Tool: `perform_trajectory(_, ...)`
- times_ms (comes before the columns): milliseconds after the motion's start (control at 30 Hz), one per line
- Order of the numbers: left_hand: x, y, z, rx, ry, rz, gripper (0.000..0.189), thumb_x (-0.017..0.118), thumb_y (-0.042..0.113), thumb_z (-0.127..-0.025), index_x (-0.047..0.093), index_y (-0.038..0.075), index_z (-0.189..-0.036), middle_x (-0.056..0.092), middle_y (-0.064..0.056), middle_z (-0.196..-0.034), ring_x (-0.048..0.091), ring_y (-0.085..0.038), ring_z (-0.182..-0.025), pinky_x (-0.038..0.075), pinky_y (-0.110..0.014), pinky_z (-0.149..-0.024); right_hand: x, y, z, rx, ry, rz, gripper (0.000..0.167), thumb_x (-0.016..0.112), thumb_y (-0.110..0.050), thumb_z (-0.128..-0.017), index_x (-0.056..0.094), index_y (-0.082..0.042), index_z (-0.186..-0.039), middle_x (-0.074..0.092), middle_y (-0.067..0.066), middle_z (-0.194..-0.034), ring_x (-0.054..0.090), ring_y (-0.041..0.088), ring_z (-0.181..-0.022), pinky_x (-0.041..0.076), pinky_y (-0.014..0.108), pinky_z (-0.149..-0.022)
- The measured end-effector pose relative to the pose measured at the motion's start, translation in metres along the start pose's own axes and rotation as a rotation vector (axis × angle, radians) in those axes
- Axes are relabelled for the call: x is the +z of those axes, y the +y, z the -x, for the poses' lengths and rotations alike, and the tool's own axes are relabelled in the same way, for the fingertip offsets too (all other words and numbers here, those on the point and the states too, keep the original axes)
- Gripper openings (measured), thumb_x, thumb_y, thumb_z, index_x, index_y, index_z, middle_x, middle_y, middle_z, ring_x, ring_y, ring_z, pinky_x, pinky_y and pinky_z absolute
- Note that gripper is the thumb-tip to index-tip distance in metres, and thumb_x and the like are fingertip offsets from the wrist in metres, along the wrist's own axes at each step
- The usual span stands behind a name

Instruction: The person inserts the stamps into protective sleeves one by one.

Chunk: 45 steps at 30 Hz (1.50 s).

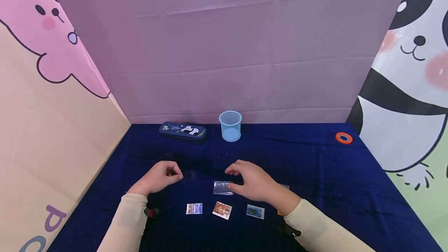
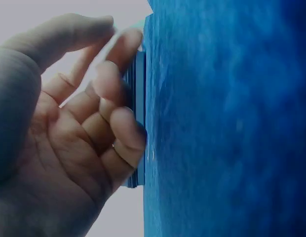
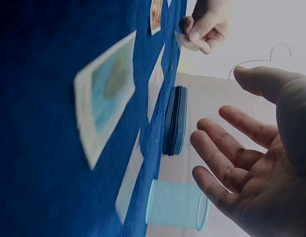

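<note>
While the left hand [image 1: 159,176] pinches a clear sleeve [image 1: 189,176], the right hand [image 1: 254,182], loosely spread and empty, hovers above a second sleeve [image 1: 221,188], with a blue-green card [image 1: 255,211] near its wrist.

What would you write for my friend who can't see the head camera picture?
A person's left hand pinches a small clear bag over a blue cloth, while the right hand hovers open above another clear bag. Small picture cards lie in a row nearer the person. Farther back are a pencil case, a light blue cup and an orange ring.
</note>
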<state>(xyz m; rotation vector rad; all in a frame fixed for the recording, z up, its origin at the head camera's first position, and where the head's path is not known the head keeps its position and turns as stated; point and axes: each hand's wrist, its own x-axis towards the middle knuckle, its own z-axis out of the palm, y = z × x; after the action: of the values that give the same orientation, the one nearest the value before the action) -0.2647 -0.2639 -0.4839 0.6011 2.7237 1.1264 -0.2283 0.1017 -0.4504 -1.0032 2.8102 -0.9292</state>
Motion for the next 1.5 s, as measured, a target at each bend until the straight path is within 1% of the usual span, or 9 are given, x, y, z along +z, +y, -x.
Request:
perform_trajectory(133,-0.005,-0.004,0.0,-0.017,0.033,0.044,0.009,0.076,0.016,-0.098,0.074,0.021,-0.091,0.069,0.003,-0.088,0.054,-0.016,-0.068,0.045,-0.029,-0.063,0.008,-0.007,-0.006,-0.023,-0.029,-0.023,0.035,0.079,-0.032,-0.095,0.071,-0.013,-0.123,0.069,-0.001,-0.114,0.066,0.015,-0.103,0.054,0.04,-0.091)
perform_trajectory(300,-0.011,-0.01,0.002,-0.028,0.103,0.12,0.005,0.076,0.015,-0.098,0.073,0.016,-0.094,0.069,0.0,-0.088,0.05,-0.017,-0.065,0.042,-0.029,-0.06,0.017,-0.016,-0.012,-0.041,-0.084,-0.069,0.031,0.078,-0.032,-0.096,0.072,-0.015,-0.121,0.069,-0.003,-0.111,0.067,0.013,-0.1,0.055,0.035,-0.086)
perform_trajectory(467,-0.016,-0.019,0.004,-0.04,0.172,0.177,0.005,0.077,0.017,-0.097,0.073,0.014,-0.097,0.07,-0.004,-0.09,0.052,-0.019,-0.068,0.043,-0.029,-0.062,0.026,-0.024,-0.018,-0.018,-0.132,-0.132,0.029,0.078,-0.032,-0.096,0.073,-0.015,-0.119,0.07,-0.004,-0.106,0.065,0.006,-0.089,0.054,0.029,-0.08)
perform_trajectory(633,-0.023,-0.022,0.008,-0.056,0.205,0.227,0.006,0.076,0.015,-0.098,0.073,0.01,-0.1,0.072,-0.009,-0.093,0.057,-0.02,-0.072,0.046,-0.029,-0.066,0.036,-0.031,-0.027,0.031,-0.179,-0.177,0.028,0.081,-0.031,-0.093,0.074,-0.016,-0.115,0.07,-0.007,-0.101,0.061,0.001,-0.081,0.052,0.027,-0.075)
perform_trajectory(800,-0.03,-0.027,0.014,-0.067,0.217,0.264,0.008,0.074,0.015,-0.1,0.072,0.008,-0.103,0.074,-0.013,-0.097,0.063,-0.034,-0.081,0.051,-0.03,-0.075,0.046,-0.036,-0.033,0.042,-0.217,-0.124,0.027,0.084,-0.032,-0.09,0.076,-0.019,-0.112,0.067,-0.01,-0.098,0.059,0.001,-0.078,0.05,0.026,-0.074)
perform_trajectory(867,-0.032,-0.033,0.016,-0.061,0.223,0.283,0.011,0.074,0.017,-0.1,0.072,0.007,-0.105,0.074,-0.012,-0.099,0.064,-0.038,-0.085,0.052,-0.03,-0.077,0.049,-0.038,-0.035,0.046,-0.238,-0.109,0.027,0.084,-0.033,-0.089,0.076,-0.02,-0.111,0.066,-0.012,-0.097,0.059,0.0,-0.078,0.05,0.026,-0.075)
perform_trajectory(1100,-0.037,-0.042,0.02,-0.056,0.261,0.321,0.015,0.072,0.02,-0.102,0.071,0.006,-0.107,0.076,-0.011,-0.101,0.065,-0.039,-0.088,0.052,-0.03,-0.08,0.057,-0.048,-0.043,0.047,-0.279,-0.116,0.029,0.089,-0.03,-0.084,0.077,-0.02,-0.108,0.066,-0.013,-0.094,0.059,0.001,-0.079,0.05,0.026,-0.076)
perform_trajectory(1300,-0.038,-0.046,0.023,-0.068,0.28,0.332,0.017,0.072,0.021,-0.102,0.07,0.005,-0.109,0.076,-0.012,-0.101,0.066,-0.039,-0.089,0.051,-0.03,-0.081,0.063,-0.055,-0.048,0.077,-0.3,-0.049,0.028,0.09,-0.032,-0.084,0.078,-0.024,-0.108,0.065,-0.016,-0.093,0.057,0.001,-0.084,0.049,0.029,-0.082)
perform_trajectory(1500,-0.038,-0.044,0.024,-0.089,0.291,0.328,0.02,0.072,0.021,-0.102,0.07,0.003,-0.11,0.075,-0.016,-0.103,0.064,-0.039,-0.089,0.049,-0.032,-0.083,0.069,-0.061,-0.052,0.101,-0.3,0.044,0.026,0.092,-0.032,-0.081,0.077,-0.026,-0.101,0.06,-0.016,-0.088,0.054,0.002,-0.079,0.048,0.028,-0.077)
